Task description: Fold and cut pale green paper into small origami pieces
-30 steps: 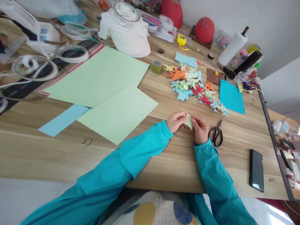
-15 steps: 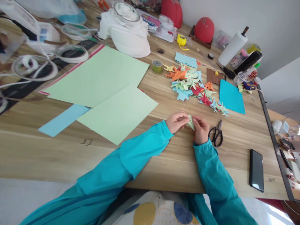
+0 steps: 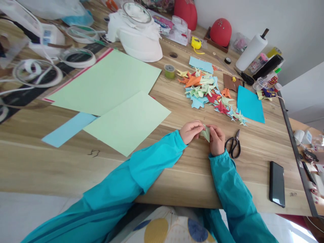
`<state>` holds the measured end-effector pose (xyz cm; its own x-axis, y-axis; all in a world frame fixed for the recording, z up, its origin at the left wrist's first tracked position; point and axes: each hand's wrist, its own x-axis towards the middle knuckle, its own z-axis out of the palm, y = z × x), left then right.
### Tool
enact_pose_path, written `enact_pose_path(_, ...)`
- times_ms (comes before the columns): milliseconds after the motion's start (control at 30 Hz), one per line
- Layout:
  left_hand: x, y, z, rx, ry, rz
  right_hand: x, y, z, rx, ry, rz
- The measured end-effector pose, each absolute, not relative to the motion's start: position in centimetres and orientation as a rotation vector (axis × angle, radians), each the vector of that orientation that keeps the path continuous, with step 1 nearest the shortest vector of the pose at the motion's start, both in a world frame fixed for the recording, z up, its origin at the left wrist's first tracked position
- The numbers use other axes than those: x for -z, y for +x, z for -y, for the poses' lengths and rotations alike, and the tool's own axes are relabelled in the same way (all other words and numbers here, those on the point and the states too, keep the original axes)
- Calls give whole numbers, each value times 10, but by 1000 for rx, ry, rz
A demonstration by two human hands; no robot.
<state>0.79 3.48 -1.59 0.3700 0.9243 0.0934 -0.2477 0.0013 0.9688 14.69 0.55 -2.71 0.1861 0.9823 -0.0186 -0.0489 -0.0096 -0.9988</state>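
Between my fingertips, a little above the wooden table, is a small piece of folded light-green paper (image 3: 206,133). My left hand (image 3: 191,131) pinches its left side, and my right hand (image 3: 216,139) grips its upper right edge between thumb and fingers. The fingers partly cover the folds. Black-handled scissors (image 3: 234,145) lie just right of my right hand. Beyond my hands spreads a heap of folded paper cranes (image 3: 202,88) in green, orange, red and blue.
Large light-green sheets (image 3: 128,123) and a blue paper strip (image 3: 69,130) lie to the left. A turquoise paper square (image 3: 250,104), a phone (image 3: 276,184) and a spool (image 3: 169,71) are on the table. A white cap (image 3: 139,40) and a yellow tape measure (image 3: 196,43) stand behind.
The folded paper has turned slightly between my fingers, and its lower tip points further down. My right hand has shifted a little to the left.
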Motion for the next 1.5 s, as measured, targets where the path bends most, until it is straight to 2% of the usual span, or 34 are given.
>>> enact_pose_path(200,14,8,-34,-1072,1170,-746,28,146,-6,-1030,-1226,1045)
enact_pose_path(733,22,9,-35,-1048,1163,-764,27,147,-6,-1180,-1184,1003)
enact_pose_path(1500,23,11,-38,-1084,1039,-824,21,145,-4,-1130,-1200,1134)
